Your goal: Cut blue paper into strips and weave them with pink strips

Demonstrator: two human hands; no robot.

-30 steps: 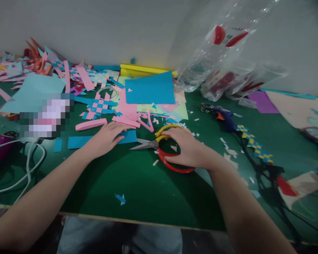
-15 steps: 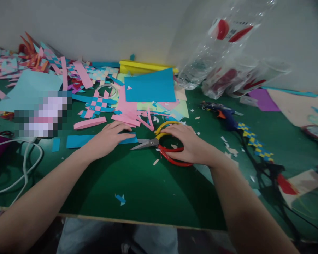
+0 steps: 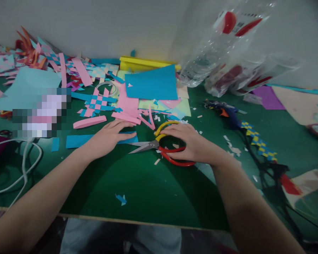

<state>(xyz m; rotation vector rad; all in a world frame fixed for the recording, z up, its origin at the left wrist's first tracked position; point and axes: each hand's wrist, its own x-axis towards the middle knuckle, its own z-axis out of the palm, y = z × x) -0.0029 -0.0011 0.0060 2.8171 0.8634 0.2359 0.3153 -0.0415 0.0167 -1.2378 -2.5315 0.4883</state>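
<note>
The scissors (image 3: 159,146) lie flat on the green table (image 3: 148,190), blades pointing left toward my left hand (image 3: 108,135), long axis running left-right. My right hand (image 3: 188,143) curls loosely over the handles. My left hand presses flat, fingers spread, on a blue paper strip (image 3: 76,141). Bare table lies toward the near edge; paper scraps (image 3: 127,109) crowd behind.

- The left hand (image 3: 107,137) lies palm down, low and flat, its fingers (image 3: 124,124) stretched forward and slightly spread.
- The left forearm runs bare from the lower left corner up to a straight wrist.
- The right hand (image 3: 190,143) is palm down and arched, fingers (image 3: 172,128) curled leftward, thumb tucked beneath.
- The right forearm comes in bare from the lower right, wrist bent slightly inward.
- The two hands sit near each other, apart.
</note>
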